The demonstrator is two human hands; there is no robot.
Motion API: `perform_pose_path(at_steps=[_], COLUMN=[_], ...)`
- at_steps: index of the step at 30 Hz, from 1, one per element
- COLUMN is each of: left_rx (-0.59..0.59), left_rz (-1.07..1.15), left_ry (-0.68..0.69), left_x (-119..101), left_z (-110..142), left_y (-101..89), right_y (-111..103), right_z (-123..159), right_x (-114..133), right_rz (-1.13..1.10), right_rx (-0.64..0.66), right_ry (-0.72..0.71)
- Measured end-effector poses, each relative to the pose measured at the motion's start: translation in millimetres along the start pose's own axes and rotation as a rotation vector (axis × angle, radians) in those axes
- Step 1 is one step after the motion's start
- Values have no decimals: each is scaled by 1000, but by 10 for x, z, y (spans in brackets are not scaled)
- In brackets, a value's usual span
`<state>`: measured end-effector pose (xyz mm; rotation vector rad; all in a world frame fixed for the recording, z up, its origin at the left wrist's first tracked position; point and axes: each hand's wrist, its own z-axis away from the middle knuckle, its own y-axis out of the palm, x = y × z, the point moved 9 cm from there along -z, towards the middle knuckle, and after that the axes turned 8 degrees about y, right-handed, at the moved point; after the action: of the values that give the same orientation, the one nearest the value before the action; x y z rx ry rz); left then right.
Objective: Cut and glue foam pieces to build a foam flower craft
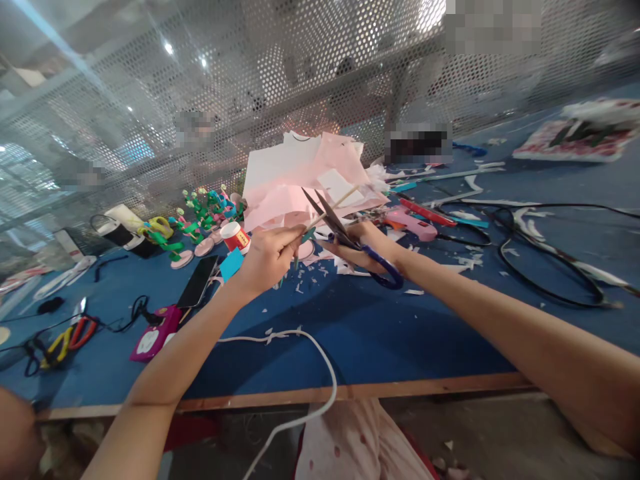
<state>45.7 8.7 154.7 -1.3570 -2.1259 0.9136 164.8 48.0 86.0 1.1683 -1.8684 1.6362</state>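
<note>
My left hand [267, 259] is closed in a pinch around a thin pale stick [346, 196] with a piece of green material near the fingertips. The stick points up to the right, across the scissor blades. In my right hand [373, 241] is a pair of scissors [336, 224] with dark blades and blue handles. The blades are parted and lie at the stick; whether they touch it I cannot tell. Below the hands, small white scraps are scattered on the blue tabletop [370, 347]. Pink and white paper sheets [280, 170] stand and lie just behind.
Left of my hands are a red paper cup [235, 237], several small green cactus-like figures [193, 220], a phone [198, 281], a magenta device [156, 333] and pliers [83, 333]. A pink glue gun [411, 223] and black cable [540, 277] lie right. A perforated metal screen [310, 80] stands behind.
</note>
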Motion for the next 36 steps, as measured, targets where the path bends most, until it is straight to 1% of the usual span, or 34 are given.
perform_pose_path(at_steps=[3, 8, 12, 19, 22, 26, 28, 31, 33, 36], left_rx=[28, 47, 45, 91, 92, 94, 103, 72, 39, 13], left_rz=[16, 19, 3, -66, -117, -171, -174, -156, -147, -173], left_ry=[-45, -57, -28, 12, 51, 40, 0, -59, -51, 9], left_x=[6, 5, -14, -40, -59, -62, -56, -55, -75, -106], left_z=[-9, -14, -12, 7, 16, 20, 21, 22, 23, 29], left_y=[11, 28, 29, 69, 85, 92, 101, 86, 73, 66], right_y=[33, 1, -3, -15, -39, -51, -62, -72, -67, -52], right_z=[10, 17, 14, -13, -10, 2, 6, 7, 5, 10], right_x=[-3, 29, 14, -11, 5, 87, 112, 111, 98, 107], right_rz=[-39, -10, 23, 211, 223, 205, 214, 244, 258, 255], right_rx=[51, 25, 14, -28, -61, -98, -133, -188, -206, -210], right_ry=[24, -4, 10, 30, 45, -29, -74, -112, -117, -130])
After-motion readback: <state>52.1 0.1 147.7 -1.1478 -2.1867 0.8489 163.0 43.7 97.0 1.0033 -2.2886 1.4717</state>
